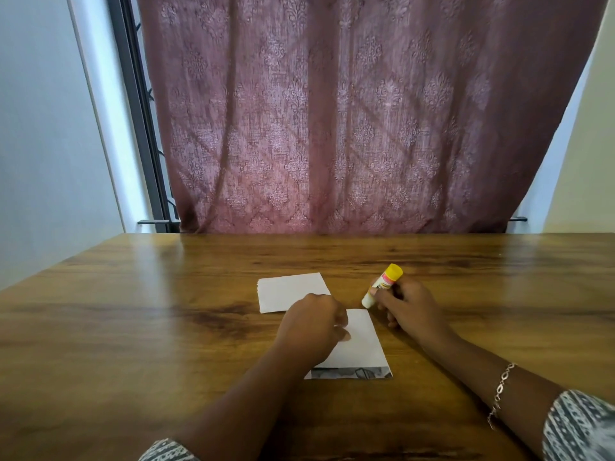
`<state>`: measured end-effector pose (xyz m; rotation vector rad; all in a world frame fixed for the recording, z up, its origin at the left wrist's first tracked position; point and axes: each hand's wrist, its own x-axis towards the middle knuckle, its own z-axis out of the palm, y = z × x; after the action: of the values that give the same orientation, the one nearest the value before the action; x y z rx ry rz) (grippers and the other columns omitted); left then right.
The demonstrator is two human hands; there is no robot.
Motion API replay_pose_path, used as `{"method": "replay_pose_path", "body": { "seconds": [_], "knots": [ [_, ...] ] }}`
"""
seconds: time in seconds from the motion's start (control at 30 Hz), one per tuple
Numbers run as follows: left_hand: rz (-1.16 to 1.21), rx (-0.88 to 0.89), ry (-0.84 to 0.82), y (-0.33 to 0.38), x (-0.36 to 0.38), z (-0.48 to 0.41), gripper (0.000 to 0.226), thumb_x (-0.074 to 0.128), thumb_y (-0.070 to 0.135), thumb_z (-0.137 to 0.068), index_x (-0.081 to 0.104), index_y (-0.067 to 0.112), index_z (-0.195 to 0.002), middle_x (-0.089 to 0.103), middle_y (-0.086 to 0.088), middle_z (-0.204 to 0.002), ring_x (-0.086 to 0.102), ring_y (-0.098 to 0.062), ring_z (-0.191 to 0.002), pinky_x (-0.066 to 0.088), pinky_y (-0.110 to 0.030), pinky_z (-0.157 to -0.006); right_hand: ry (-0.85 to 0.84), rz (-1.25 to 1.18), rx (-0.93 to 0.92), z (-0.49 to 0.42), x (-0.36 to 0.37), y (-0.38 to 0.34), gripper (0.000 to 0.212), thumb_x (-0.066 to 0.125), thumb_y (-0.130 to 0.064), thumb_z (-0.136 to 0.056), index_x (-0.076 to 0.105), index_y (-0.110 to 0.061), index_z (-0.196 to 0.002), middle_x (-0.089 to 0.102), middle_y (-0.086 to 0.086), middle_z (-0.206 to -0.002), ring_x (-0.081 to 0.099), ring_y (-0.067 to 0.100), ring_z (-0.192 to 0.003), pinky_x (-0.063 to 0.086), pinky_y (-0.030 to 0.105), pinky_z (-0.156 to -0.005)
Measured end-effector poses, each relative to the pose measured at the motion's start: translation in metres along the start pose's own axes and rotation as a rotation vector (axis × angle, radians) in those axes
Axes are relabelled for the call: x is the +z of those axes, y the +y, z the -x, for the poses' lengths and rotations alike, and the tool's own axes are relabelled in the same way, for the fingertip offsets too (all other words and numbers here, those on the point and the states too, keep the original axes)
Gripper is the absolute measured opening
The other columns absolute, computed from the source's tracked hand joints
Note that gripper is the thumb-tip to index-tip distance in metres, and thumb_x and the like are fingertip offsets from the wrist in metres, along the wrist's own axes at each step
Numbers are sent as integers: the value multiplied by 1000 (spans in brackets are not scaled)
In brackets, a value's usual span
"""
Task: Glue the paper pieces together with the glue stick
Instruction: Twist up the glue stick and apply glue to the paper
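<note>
Head view: a maroon curtain [332, 111] hangs behind the wooden desk [133, 327]. On the desk lies the near sheet [361, 347], with a second sheet [288, 291] just beyond it, leftward. The left hand [311, 331] rests on the near sheet with bent fingers; whether it pinches, I cannot tell. Just right of the near sheet, the right hand [411, 306] grips the tilted glue stick [382, 286].
</note>
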<state>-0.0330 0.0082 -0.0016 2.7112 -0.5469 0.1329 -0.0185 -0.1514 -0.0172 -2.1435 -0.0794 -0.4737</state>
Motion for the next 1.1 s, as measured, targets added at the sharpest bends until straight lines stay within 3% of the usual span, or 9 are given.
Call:
{"method": "replay_pose_path", "body": {
  "seconds": [0.33, 0.7, 1.1],
  "knots": [
    [11, -17, -3, -1, 1, -4, 29, 62, 24, -85, 65, 15, -112, 63, -5, -121, 58, -19, -106, 47, -28, -92, -12, 87, -42, -4, 5, 3, 16, 55, -27, -87, 54, -13, -95, 50, -9, -69, 48, 6, -57, 34, 11, -48],
    [13, 6, 7, -3, 2, -4, 29, 62, 24, -85, 64, 15, -113, 63, -4, -121, 57, -18, -106, 45, -26, -90, -22, 158, -98, -6, 8, 5, 23, 58, -30, -85, 57, -11, -98, 58, 2, -85, 52, 12, -68, 44, 24, -62],
    [19, 16, 36, -3, 2, -2, 27, 62, 22, -85, 65, 14, -111, 62, -4, -120, 57, -19, -105, 45, -25, -90, -15, 186, -138, 4, 4, 1, 24, 58, -29, -85, 57, -11, -101, 55, -1, -85, 48, 7, -67, 39, 17, -59]
  ]
}}
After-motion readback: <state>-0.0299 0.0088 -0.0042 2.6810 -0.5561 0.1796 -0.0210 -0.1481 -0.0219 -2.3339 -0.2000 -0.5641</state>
